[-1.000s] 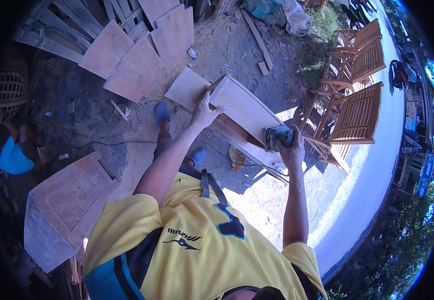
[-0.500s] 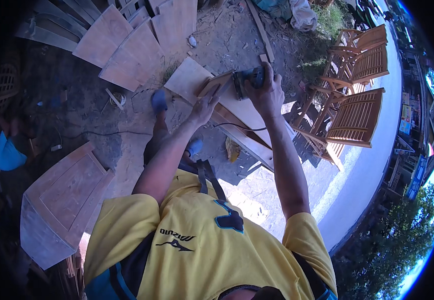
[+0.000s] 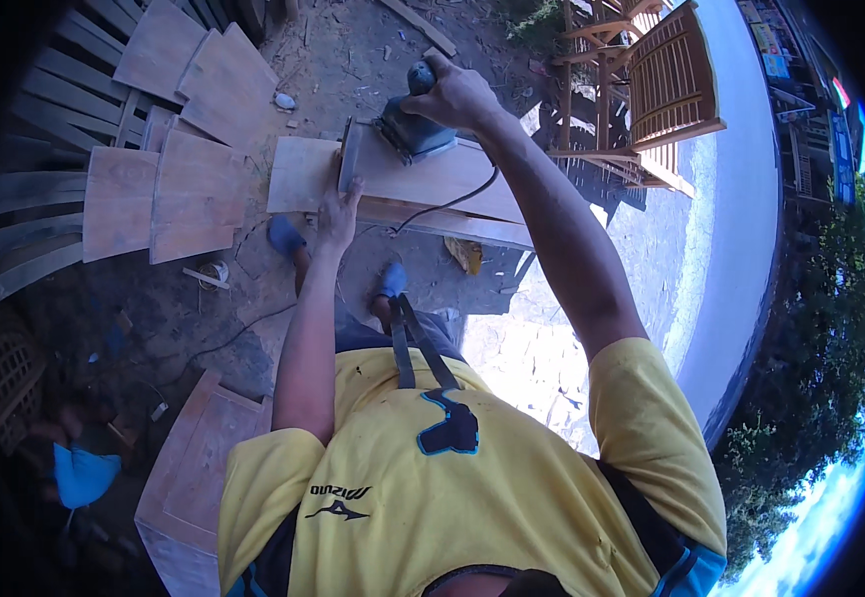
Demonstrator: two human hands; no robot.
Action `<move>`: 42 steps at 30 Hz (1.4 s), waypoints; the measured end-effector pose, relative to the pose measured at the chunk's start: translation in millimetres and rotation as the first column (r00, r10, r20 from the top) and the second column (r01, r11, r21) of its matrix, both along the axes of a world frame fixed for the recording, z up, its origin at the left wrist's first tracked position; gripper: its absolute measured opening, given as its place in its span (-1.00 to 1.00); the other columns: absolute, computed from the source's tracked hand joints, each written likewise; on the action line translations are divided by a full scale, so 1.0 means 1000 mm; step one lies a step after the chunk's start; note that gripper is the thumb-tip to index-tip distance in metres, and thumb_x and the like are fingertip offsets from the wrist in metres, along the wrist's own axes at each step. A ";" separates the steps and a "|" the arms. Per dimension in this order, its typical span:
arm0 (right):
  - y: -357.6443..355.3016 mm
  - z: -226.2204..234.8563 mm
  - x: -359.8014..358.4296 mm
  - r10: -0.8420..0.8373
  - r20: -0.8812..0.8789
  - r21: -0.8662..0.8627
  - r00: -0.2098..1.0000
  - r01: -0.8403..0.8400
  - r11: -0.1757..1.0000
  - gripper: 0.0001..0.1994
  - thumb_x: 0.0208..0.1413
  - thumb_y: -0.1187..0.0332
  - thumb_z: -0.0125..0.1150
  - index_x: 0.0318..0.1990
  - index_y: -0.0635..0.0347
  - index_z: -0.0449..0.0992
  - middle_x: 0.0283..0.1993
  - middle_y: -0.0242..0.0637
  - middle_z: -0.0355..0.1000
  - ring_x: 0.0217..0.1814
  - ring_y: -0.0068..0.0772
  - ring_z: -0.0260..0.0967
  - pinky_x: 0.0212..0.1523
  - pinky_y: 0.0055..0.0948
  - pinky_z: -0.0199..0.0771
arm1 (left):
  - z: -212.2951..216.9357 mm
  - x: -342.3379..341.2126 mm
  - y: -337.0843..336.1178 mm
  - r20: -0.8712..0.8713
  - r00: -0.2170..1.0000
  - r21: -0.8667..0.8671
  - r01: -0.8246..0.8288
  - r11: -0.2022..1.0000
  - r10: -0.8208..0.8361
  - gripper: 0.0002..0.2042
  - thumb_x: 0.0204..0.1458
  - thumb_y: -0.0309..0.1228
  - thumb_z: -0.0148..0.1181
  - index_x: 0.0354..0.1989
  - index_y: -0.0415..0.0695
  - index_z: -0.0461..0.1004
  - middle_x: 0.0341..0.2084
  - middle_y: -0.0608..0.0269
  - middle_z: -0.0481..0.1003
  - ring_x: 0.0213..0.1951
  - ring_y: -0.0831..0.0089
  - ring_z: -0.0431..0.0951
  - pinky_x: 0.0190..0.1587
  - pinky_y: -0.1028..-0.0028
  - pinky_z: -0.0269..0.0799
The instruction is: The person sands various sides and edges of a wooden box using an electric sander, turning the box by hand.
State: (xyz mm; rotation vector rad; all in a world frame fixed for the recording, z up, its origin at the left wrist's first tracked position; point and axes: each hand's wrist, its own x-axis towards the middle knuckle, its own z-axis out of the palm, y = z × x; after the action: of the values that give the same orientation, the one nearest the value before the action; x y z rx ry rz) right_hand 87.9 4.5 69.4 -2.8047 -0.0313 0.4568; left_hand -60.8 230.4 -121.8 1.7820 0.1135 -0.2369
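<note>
My right hand (image 3: 460, 98) is wrapped round the top of a dark electric sander (image 3: 418, 134) with a black cord, above a wide pale wooden board (image 3: 452, 181). Close to the sander's left side, a smaller wooden piece (image 3: 350, 154) stands on edge, its narrow side toward me. My left hand (image 3: 338, 211) grips the near end of this piece, with the thumb on its right side. Whether the sander's pad touches anything is hard to see.
Several flat wooden panels (image 3: 199, 199) lean on slatted pieces at the left. Slatted wooden chairs (image 3: 671, 85) stand at the right beside the pale road. A large panelled wooden piece (image 3: 199, 448) lies at lower left, near a blue cloth-like thing (image 3: 84, 476). A cord crosses the ground.
My view has turned, shifting the surroundings. The smaller wooden piece has swung from slanted to nearly upright on edge, and the sander is now tilted beside it. Both hands keep their hold.
</note>
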 end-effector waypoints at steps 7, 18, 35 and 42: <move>-0.182 -0.004 -0.058 -0.258 -0.012 -0.109 0.966 0.255 0.961 -0.13 -0.01 -0.17 0.51 0.41 0.07 0.39 0.13 0.10 0.65 0.17 0.16 0.64 0.26 -0.06 0.61 | -0.004 0.003 -0.012 -0.027 0.999 0.052 -0.039 0.998 0.041 -0.31 0.41 0.14 0.11 0.31 -0.35 0.50 0.16 -0.23 0.60 0.25 -0.08 0.57 0.32 0.08 0.41; -0.007 -0.005 -0.095 -0.112 0.222 0.142 0.969 0.082 0.986 -0.16 0.04 0.10 0.48 0.51 -0.19 0.26 0.09 0.19 0.39 -0.09 0.33 0.65 -0.05 0.11 0.70 | -0.020 0.009 0.015 -0.055 0.998 0.079 0.037 0.996 -0.033 -0.21 0.43 0.16 0.06 0.47 -0.39 0.30 0.35 -0.18 0.46 0.40 0.06 0.41 0.45 0.20 0.25; -0.063 -0.013 -0.124 -0.432 0.285 0.182 0.856 0.395 0.901 -0.13 0.08 0.03 0.51 0.52 -0.08 0.20 0.07 0.24 0.40 -0.08 0.39 0.62 -0.05 0.18 0.68 | -0.015 0.011 0.008 -0.152 0.987 0.055 0.065 0.996 -0.056 -0.23 0.45 0.15 0.03 0.52 -0.33 0.23 0.40 -0.12 0.38 0.44 0.05 0.35 0.48 0.19 0.18; -0.015 -0.016 -0.134 -0.308 0.119 0.294 0.944 0.263 0.919 -0.04 0.04 0.18 0.54 0.59 -0.09 0.11 0.14 0.25 0.33 -0.07 0.37 0.61 -0.06 0.14 0.68 | -0.004 0.013 0.021 -0.161 0.986 -0.087 0.034 0.996 -0.048 -0.21 0.47 0.06 0.07 0.62 -0.30 0.07 0.54 0.02 0.22 0.54 0.21 0.20 0.56 0.27 0.05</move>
State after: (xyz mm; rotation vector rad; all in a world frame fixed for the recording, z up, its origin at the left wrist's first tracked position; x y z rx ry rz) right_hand -46.4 -10.8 53.4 -2.5082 0.2596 0.1381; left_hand -47.7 251.0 -126.3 1.6808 0.1814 -0.4120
